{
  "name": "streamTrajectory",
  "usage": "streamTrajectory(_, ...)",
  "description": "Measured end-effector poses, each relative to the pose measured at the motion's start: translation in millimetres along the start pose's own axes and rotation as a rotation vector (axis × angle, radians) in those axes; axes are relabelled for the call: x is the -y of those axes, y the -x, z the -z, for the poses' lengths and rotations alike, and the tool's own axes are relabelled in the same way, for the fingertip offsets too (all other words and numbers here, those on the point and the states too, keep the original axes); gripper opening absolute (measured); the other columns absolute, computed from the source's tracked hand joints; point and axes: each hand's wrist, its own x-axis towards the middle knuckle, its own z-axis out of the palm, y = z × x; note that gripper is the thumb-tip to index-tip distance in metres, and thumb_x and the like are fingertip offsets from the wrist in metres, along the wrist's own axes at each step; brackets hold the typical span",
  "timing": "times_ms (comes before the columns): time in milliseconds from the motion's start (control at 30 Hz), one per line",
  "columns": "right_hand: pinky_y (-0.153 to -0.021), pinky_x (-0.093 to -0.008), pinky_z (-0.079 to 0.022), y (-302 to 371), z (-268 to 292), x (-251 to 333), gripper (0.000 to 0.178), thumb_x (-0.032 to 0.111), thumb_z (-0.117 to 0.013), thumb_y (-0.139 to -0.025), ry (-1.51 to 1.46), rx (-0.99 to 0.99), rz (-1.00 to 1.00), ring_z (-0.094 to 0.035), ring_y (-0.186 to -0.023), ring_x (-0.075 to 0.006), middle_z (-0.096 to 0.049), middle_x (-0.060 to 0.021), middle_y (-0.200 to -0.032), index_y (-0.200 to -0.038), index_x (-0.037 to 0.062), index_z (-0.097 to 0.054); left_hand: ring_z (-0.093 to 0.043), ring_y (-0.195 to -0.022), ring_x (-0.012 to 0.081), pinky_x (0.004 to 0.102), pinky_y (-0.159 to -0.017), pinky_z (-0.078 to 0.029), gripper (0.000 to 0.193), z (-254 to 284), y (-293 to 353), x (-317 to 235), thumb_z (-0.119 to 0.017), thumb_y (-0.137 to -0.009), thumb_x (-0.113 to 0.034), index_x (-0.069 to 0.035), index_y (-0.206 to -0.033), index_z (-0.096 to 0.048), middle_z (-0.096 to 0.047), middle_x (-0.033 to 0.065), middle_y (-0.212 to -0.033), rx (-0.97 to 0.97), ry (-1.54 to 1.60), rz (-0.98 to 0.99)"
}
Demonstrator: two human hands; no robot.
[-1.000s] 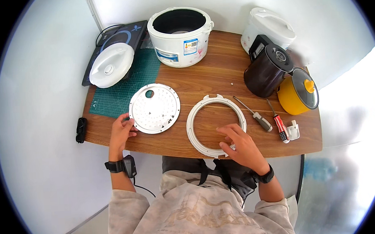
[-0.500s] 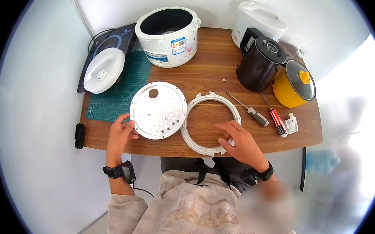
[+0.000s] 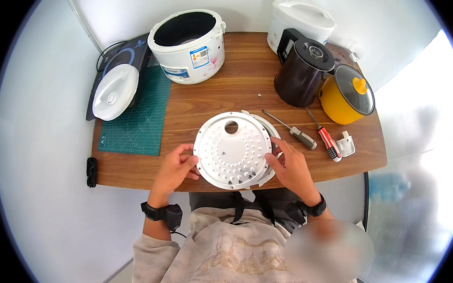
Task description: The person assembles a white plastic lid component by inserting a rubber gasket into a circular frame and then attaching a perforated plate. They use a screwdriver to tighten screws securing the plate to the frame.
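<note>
Metal plate (image 3: 233, 159), round and studded with bumps, held close to the near edge of the worktop (image 3: 234, 93), covering most of a white ring (image 3: 263, 122). Seen from the head view, with the left hand (image 3: 175, 171) gripping the left rim, thumb on top, and the right hand (image 3: 292, 168) grasping the right rim, thumb likewise on the upper face. Step in hand, by the look of it: matching metal plate to white ring, one sitting off to the left of the other. Next move, judging from that offset, probably calling for a small shift rightward and a careful turn to line up the rims, with level pressure on both sides.

Hard to make out: the gap, if any, between metal plate and white ring; impossible to tell if touching or just apart. Also hidden: most fingers of the left hand beneath the rim, and any hold by the right hand on the white ring as well. Visible only in part: a white cooker (image 3: 296, 17), behind a dark kettle (image 3: 296, 84). Too small to identify: a pale speck (image 3: 259, 95) on the wood. Smeared by a blurred patch: the right sleeve (image 3: 346, 280).
</note>
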Motion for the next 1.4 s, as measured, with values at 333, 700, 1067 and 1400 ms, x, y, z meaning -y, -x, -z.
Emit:
streamTrajectory(333,-0.059,-0.0324,-0.051,7.4,9.5,-20.6,0.045,0.016,-0.076,-0.089,-0.011,-0.064,-0.131,-0.063,-0.059,-0.0195,-0.066,-0.0122,-0.070,-0.128,-0.0029,-0.065,-0.069,-0.072,0.0129,0.0260,-0.061,-0.059,0.043,-41.4,-9.1,-7.3,-0.067,-0.098,-0.011,0.003,-0.136,-0.052,-0.072,0.0105,-0.088,-0.067,-0.167,0.008)
streamTrajectory(700,-0.060,-0.0330,-0.051,3.5,6.3,-27.9,0.045,0.014,-0.075,-0.087,-0.023,-0.030,-0.175,-0.063,-0.058,-0.0209,-0.065,-0.0135,-0.068,-0.129,-0.0012,-0.066,-0.068,-0.063,0.0121,0.0270,-0.058,-0.059,0.054,-48.1,-6.8,-14.9,-0.070,-0.096,-0.011,-0.002,-0.146,-0.052,-0.072,0.0111,-0.077,-0.107,-0.399,-0.089)
streamTrajectory(1067,-0.060,-0.0369,-0.049,-4.5,7.7,-26.6,0.045,0.013,-0.073,-0.088,0.031,-0.014,-0.153,-0.063,-0.059,-0.0299,-0.065,-0.0185,-0.070,-0.130,-0.0007,-0.064,-0.064,-0.059,0.0111,0.0271,-0.056,-0.057,0.055,-50.0,-10.1,-13.2,-0.070,-0.096,-0.013,-0.003,-0.147,-0.052,-0.068,0.0079,-0.073,-0.140,-0.486,-0.107)
streamTrajectory(1400,-0.059,-0.0355,-0.049,-14.5,6.1,-33.7,0.049,0.014,-0.074,-0.089,-0.009,-0.014,-0.183,-0.061,-0.057,-0.0248,-0.064,-0.0168,-0.067,-0.133,-0.0038,-0.063,-0.061,-0.065,0.0104,0.0258,-0.055,-0.056,0.051,-45.2,-18.7,-8.0,-0.070,-0.096,-0.015,-0.007,-0.145,-0.056,-0.061,0.0058,-0.085,-0.149,-0.478,-0.069)
